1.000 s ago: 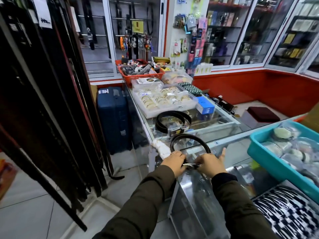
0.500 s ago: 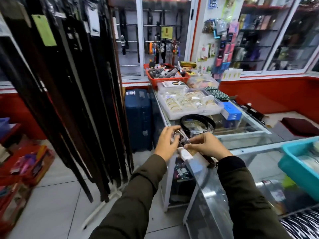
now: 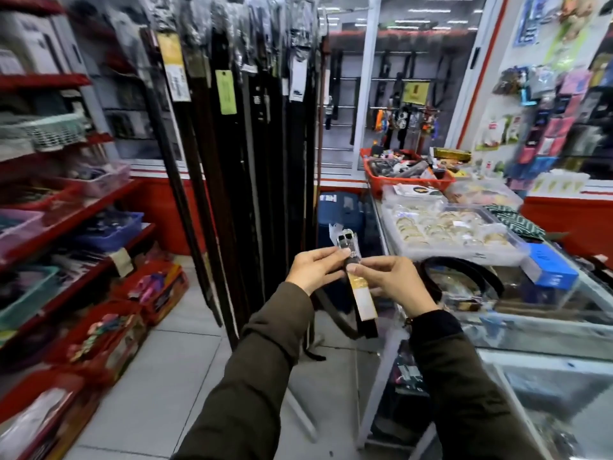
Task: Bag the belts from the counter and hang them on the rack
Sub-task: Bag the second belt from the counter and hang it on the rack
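Observation:
A bagged black belt [image 3: 362, 295] with a gold-and-white label hangs down between my hands, its buckle end in clear plastic sticking up. My left hand [image 3: 315, 268] pinches it just below the buckle. My right hand [image 3: 388, 280] grips it from the right, thumb on the strap. Another black belt [image 3: 464, 277] lies coiled on the glass counter [image 3: 537, 330] to the right. The rack of hanging belts [image 3: 252, 134] stands straight ahead, just beyond my hands.
Red shelves [image 3: 66, 234] with baskets line the left wall. On the counter are a white tray of bangles [image 3: 444, 230], a blue box [image 3: 550, 270] and a red basket [image 3: 404, 177]. A blue suitcase [image 3: 338, 214] stands behind the rack. White tiled floor lies below.
My hands have lifted the belt off the counter edge and carried it left toward the rack. My view has swung left, bringing the rack and the red shelves into sight.

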